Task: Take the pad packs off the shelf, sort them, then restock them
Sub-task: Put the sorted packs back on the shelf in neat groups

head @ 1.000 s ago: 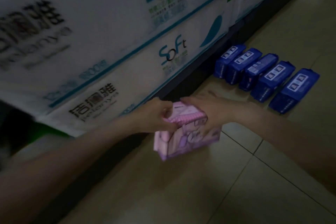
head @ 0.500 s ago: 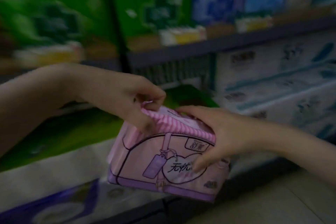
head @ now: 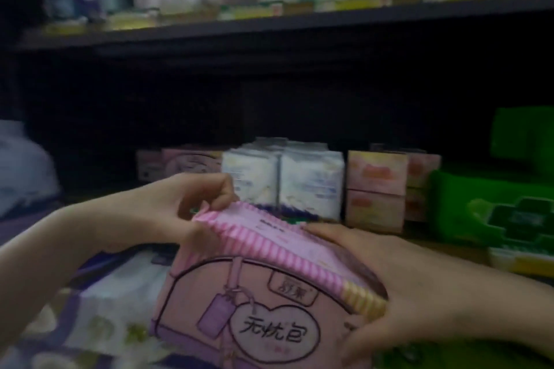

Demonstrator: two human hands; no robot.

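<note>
Head view, dim and a little blurred: both hands carry a pink pad pack (head: pixel 254 293) up in front of the dark shelf bay (head: pixel 269 105). The left hand (head: pixel 180 213) pinches the striped top seam at its near corner; the right hand (head: pixel 398 284) wraps the other end, thumb underneath. The pack hangs in the air — just short of the white packs (head: pixel 284 183) and pink boxes (head: pixel 376 189) standing at the back. My worry is that seam pinch: soft film could slip or tear. Pushed in carelessly, the pack might topple the white packs — or land in the wrong row beside the green packs (head: pixel 494 204).
</note>
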